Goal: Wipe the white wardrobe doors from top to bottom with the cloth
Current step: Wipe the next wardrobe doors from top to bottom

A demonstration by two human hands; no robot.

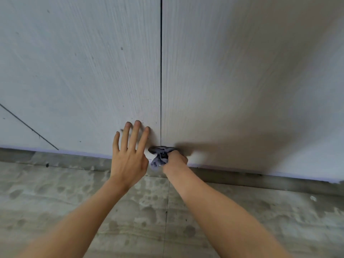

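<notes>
We see the right hand (175,159) clutching the cloth (159,156) at the right door (242,90) bottom edge, the left hand (130,157) flat, fingers straight, on the left door (83,71); that door probably comes next

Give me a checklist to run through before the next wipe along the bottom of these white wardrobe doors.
1. Grip on cloth: ok. The right hand holds the crumpled grey-blue cloth bunched in its fingers.
2. Cloth on the door: ok. It presses at the foot of the right white wood-grain wardrobe door, beside the dark gap between doors.
3. Bracing hand: ok. The left hand lies flat, fingers spread, on the left white wood-grain wardrobe door.
4. Left door clean: not ok. Small dark specks show on it.
5. Right door clean: cannot tell. Shadow covers much of it.
6. Cloth clear of the mottled grey tiled floor: ok.
</notes>
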